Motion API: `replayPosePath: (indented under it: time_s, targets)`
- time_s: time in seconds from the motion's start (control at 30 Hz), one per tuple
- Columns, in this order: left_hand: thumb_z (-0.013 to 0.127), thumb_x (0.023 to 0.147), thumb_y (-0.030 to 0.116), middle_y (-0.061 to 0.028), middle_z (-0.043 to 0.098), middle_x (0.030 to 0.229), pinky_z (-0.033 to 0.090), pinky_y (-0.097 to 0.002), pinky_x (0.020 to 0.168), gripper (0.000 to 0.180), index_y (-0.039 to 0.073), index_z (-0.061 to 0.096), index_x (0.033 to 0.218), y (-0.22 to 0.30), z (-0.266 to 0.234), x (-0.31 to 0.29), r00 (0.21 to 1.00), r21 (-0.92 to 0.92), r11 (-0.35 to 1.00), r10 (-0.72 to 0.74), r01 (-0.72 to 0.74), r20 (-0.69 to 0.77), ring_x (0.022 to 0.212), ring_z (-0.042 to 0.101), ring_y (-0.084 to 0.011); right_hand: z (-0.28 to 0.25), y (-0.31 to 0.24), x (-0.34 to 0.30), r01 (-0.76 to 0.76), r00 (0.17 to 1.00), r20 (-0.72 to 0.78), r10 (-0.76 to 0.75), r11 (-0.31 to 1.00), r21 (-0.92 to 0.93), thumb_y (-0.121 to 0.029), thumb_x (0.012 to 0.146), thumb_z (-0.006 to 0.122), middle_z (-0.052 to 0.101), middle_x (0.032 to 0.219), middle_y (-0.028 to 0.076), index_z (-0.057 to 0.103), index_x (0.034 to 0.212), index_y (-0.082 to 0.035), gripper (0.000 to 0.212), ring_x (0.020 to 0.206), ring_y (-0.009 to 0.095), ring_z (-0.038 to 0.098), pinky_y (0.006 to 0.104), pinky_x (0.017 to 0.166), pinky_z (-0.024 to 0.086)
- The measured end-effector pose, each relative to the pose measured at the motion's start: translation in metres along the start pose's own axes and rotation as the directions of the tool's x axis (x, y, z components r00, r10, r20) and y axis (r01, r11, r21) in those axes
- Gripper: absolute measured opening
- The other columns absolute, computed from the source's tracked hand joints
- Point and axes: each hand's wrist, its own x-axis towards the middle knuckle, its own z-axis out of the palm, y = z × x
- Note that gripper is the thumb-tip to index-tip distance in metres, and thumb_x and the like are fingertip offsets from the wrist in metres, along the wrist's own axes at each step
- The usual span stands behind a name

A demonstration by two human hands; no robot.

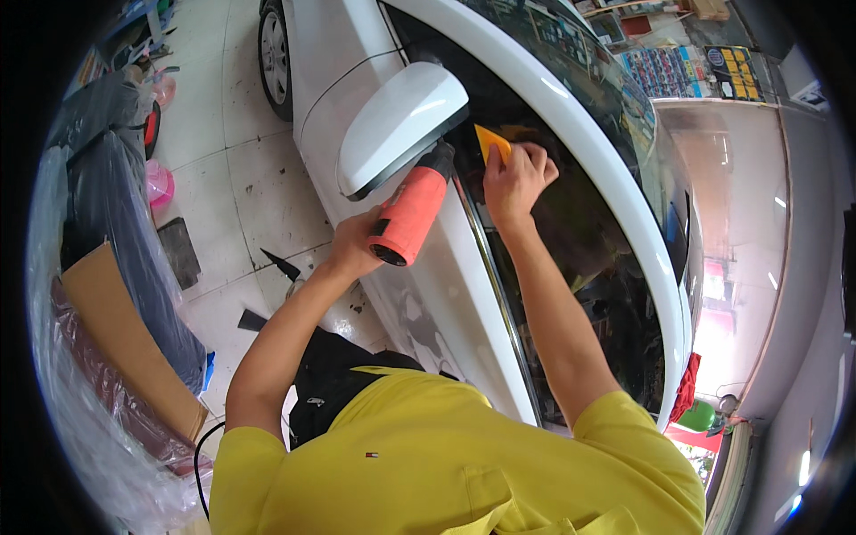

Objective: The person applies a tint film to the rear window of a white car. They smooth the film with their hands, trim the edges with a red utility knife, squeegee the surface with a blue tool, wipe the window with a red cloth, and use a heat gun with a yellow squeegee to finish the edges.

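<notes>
A: Currently, which step?

B: Looks like heat-and-smooth on the side window (588,241). It's dark glass, and I read it as tinted film, front corner by the mirror (399,123).

A: Hands?

B: Left hand (355,242) is closed round the rear of an orange-red heat gun (412,212). The black nozzle points up toward the glass corner, just under the mirror. Right hand (514,176) has its fingers curled over a yellow scraper card (491,143), pinching it with the edge pressed to the glass.

A: Gun vs card?

B: Near each other, not touching. The nozzle sits just left of the card, with the chrome strip (489,267) along the window base running between them. Card is at the top front corner of the glass, right behind the mirror.

A: What does the next move call for?

B: My judgement: keep the nozzle off the glass and sweeping, then push the card outward from the corner with firm, even pressure. It's tight there, since the mirror crowds the gun.

A: Risks?

B: Probably overheating one spot, or creasing at the edge. I can't tell from this view whether any bubbles remain.

A: Anything else nearby?

B: White car door (446,303) below, and a tiled floor (232,178) with dark offcuts to the left.
</notes>
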Motion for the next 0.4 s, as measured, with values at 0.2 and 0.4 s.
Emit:
replayPosePath:
  time_s: [0.2,0.4]
  targets:
    - [0.085,0.085,0.037,-0.0213,0.078,0.112,0.062,-0.049,0.086,0.067,0.015,0.064,0.145,-0.027,-0.013,-0.07,0.998,0.192,0.981,-0.043,0.033,0.046,0.104,0.074,-0.0454,0.018,-0.015,0.01,0.051,0.959,0.272,-0.075,0.994,0.092,-0.02,0.092,0.078,0.077,0.093,0.008,0.072,0.088,-0.007,0.015,0.109,0.03,0.066,0.0519,0.1,0.04]
    - [0.081,0.091,0.031,-0.0236,0.077,0.119,0.061,-0.0497,0.092,0.086,0.024,0.045,0.169,-0.065,-0.037,-0.15,0.987,0.402,0.911,0.033,-0.094,0.157,0.111,0.077,-0.0389,-0.094,0.025,-0.062,0.087,0.804,0.589,-0.076,0.996,0.011,-0.021,0.092,0.076,0.079,0.094,0.01,0.071,0.09,-0.009,0.013,0.11,0.029,0.066,0.0519,0.102,0.041]
